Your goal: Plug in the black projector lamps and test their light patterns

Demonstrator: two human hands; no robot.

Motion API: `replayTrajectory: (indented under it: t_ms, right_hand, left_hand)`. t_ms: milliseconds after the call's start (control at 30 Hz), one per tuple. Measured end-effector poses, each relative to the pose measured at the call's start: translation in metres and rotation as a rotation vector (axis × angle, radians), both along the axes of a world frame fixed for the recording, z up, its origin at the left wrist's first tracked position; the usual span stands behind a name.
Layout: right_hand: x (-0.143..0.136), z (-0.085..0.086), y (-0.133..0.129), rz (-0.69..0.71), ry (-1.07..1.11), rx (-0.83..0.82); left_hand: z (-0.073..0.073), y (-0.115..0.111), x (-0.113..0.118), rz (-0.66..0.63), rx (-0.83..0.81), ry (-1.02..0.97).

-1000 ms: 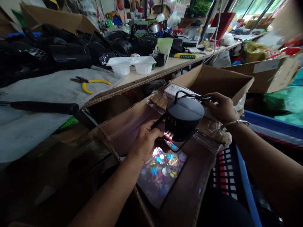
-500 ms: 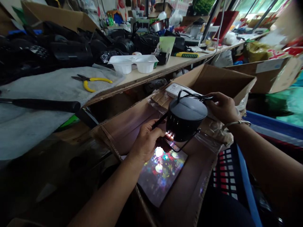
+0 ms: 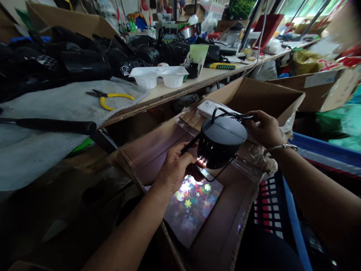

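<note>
Item: black projector lamp point(image 3: 220, 141), being held over the open cardboard box point(image 3: 248, 98) just below the bench point(image 3: 194, 81) edge. The left hand point(image 3: 174, 169) is closing its grip on the lamp's lower side beside the lit face; the right hand point(image 3: 265, 128) is pinching the black cord point(image 3: 229, 114) at the lamp's top, with a bangle on that wrist. Change noted: the lamp itself is sitting almost where it was a second ago, but the coloured pattern point(image 3: 194, 195) it is throwing onto the box floor is shifting, from dense multicolour blots to round discs and now to scattered stars and flakes. Reading: the lamp is powered and cycling its display, so the handling is looking like a working check, and it is passing. Also present: white power strip point(image 3: 208, 107) lying on the box flap behind the lamp; yellow-handled pliers point(image 3: 110, 98) and white twin-cup tray point(image 3: 158, 76) resting on the bench, well apart from both hands.
</note>
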State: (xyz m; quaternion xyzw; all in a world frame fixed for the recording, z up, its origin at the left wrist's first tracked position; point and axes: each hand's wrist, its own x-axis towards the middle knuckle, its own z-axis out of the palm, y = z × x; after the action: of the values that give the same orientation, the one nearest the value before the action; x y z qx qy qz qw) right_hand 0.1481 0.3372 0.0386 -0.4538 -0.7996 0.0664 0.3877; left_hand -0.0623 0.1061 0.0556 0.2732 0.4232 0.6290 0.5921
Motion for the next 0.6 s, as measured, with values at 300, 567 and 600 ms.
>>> replayTrajectory:
  t_ms: [300,567,600]
  right_hand:
    - [-0.0001,0.0005,-0.0015,-0.008,-0.024,0.002]
    - [-0.001,0.0013,-0.0019,-0.011,-0.02,0.001]
    - [-0.0011,0.0014,-0.0018,-0.006,-0.015,0.0]
  left_hand:
    - [0.0028,0.0,0.0015,0.014,-0.012,0.012]
    - [0.001,0.0012,0.0023,0.039,0.009,0.042]
    - [0.0006,0.0013,0.0025,0.042,0.018,0.046]
